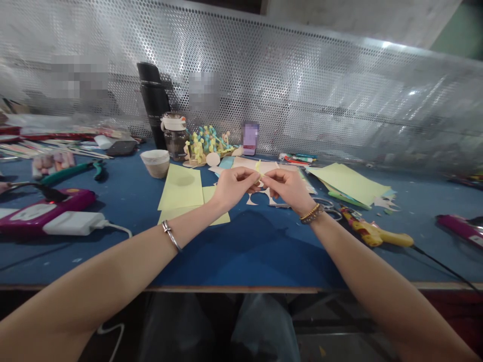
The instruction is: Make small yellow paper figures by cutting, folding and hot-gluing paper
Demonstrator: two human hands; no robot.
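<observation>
My left hand [236, 185] and my right hand [285, 186] meet over the middle of the blue table, fingertips pinched close together. Between them is a small yellow paper piece [258, 165], its upper end sticking up above the fingertips; both hands grip it. Below and behind the hands lie pale pink paper offcuts [253, 198] with round cut-outs. Yellow sheets [181, 188] lie to the left of my left hand. Scissors [332, 205] rest beside my right wrist, partly hidden by it.
A paper cup [156, 164], a lidded jar [175, 138], a black bottle [154, 103] and small paper flowers [207, 143] stand behind left. A yellow glue gun [377, 234] lies right, a purple power strip [41, 213] left. A phone [250, 138] leans against the perforated metal panel [320, 90].
</observation>
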